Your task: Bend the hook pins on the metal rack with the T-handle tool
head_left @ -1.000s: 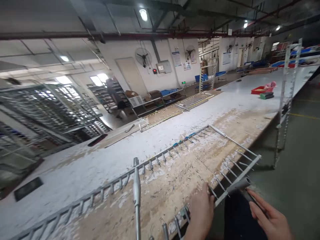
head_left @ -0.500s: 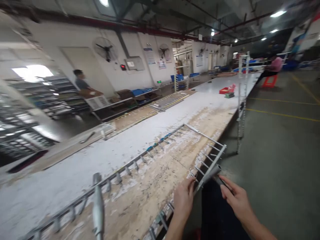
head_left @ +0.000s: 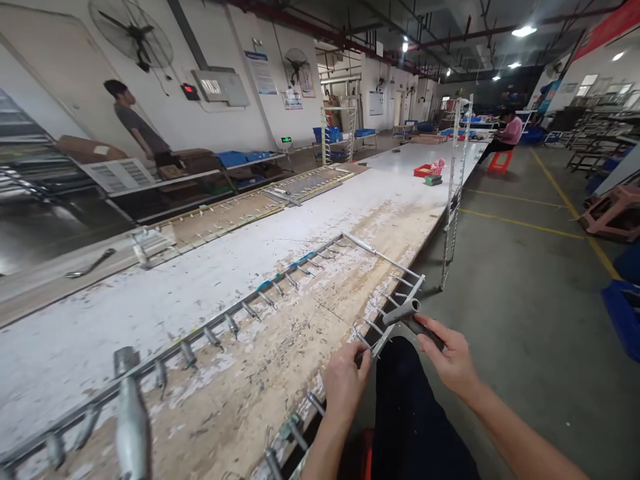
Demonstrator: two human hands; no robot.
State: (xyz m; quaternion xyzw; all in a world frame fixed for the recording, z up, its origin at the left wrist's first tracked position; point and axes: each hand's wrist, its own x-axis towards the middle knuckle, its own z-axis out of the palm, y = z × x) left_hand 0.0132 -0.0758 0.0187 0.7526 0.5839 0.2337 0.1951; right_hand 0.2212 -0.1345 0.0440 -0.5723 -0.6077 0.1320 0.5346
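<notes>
A long grey metal frame (head_left: 295,267) with several small pegs lies flat on the worn workbench (head_left: 210,287). My left hand (head_left: 345,381) is closed on the frame's near rail, close to its right end. My right hand (head_left: 450,357) grips a dark-handled tool (head_left: 407,315) with a grey tubular head, held against the near rail just left of the frame's corner. A grey cross tube (head_left: 131,417) lies over the frame at the lower left.
A tall perforated metal upright (head_left: 453,193) stands at the bench's right edge. A red tray (head_left: 425,171) sits further down the bench. One person stands at the left by shelves; another sits on a red stool (head_left: 500,160). Open concrete floor lies to the right.
My view has swung right and the bench has shifted left in the picture. Both hands stay on the frame's near rail, the right one still holding the tool.
</notes>
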